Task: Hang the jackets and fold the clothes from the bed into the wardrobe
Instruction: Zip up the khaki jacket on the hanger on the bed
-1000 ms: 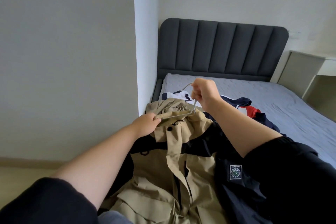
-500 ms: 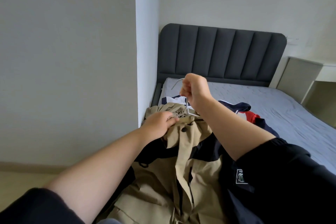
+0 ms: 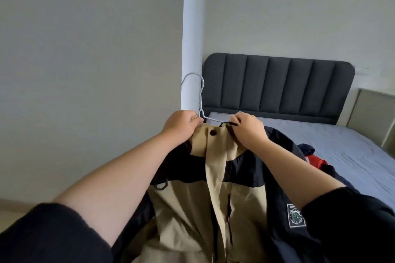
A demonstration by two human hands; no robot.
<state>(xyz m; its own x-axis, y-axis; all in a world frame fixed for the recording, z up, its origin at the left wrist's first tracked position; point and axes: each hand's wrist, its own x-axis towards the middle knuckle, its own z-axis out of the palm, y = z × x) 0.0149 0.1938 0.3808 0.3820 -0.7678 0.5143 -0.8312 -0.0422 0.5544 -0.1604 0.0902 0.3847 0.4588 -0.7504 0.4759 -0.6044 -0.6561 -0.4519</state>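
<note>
Head view looks down past two bare forearms in dark pushed-up sleeves toward a bed in the corner of a plain room. Both hands are curled at the collar of a tan and navy zip-front jacket (image 3: 205, 198): the left hand (image 3: 180, 125) grips the left side of the collar next to the neck of a thin white wire hanger (image 3: 195, 96), and the right hand (image 3: 249, 129) pinches the right side of the collar, with a black cord showing under its fingers. The hanger's hook rises upright above the left hand, in front of the wall corner, and one of its shoulders runs between the two hands just above the collar. The jacket hangs down from the hands toward the camera, front closed, a dark snap button (image 3: 213, 133) near the top and a small square embroidered patch (image 3: 296, 215) on its navy sleeve.

Behind it lies the bed with a grey-blue quilted mattress cover (image 3: 342, 151), slightly wrinkled. On the mattress, just right of the jacket, sits a heap of navy and red clothes (image 3: 314, 157), partly hidden by the right forearm. A dark grey padded headboard with vertical channels (image 3: 277, 85) stands against the pale back wall. A white wall corner (image 3: 192, 38) juts out at the bed's left, with a broad grey-white wall (image 3: 85, 60) beyond it. A beige panel (image 3: 372, 111) stands at the far right edge beside the headboard. A strip of light floor (image 3: 10, 209) shows at lower left.
</note>
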